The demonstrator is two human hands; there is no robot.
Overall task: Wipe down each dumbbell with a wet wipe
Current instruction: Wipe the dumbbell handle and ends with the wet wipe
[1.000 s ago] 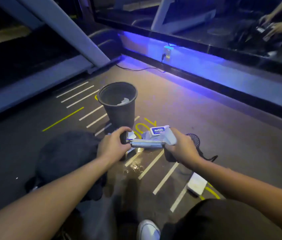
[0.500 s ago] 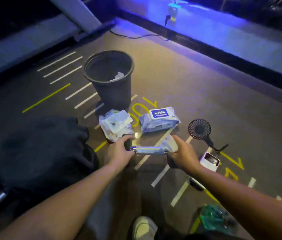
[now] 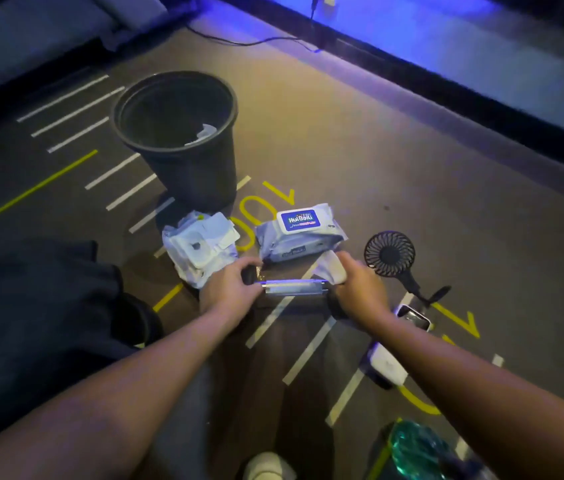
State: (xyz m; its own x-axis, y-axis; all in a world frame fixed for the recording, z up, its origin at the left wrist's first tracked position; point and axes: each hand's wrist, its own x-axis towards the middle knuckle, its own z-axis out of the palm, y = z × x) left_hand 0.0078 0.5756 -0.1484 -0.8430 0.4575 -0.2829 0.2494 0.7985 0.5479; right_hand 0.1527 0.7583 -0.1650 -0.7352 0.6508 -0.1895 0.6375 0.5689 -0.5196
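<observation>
My left hand grips the shiny metal dumbbell; my right hand has slid the white wet wipe to its end, so it's nearly clean.

Black bin stands ahead of me on the marked floor, white scraps inside. Small black handheld fan lies flat to my right, a phone just beside its handle. White box nearer me. Dark cloth heap on my left. Black cable runs along the blue-lit wall.
</observation>
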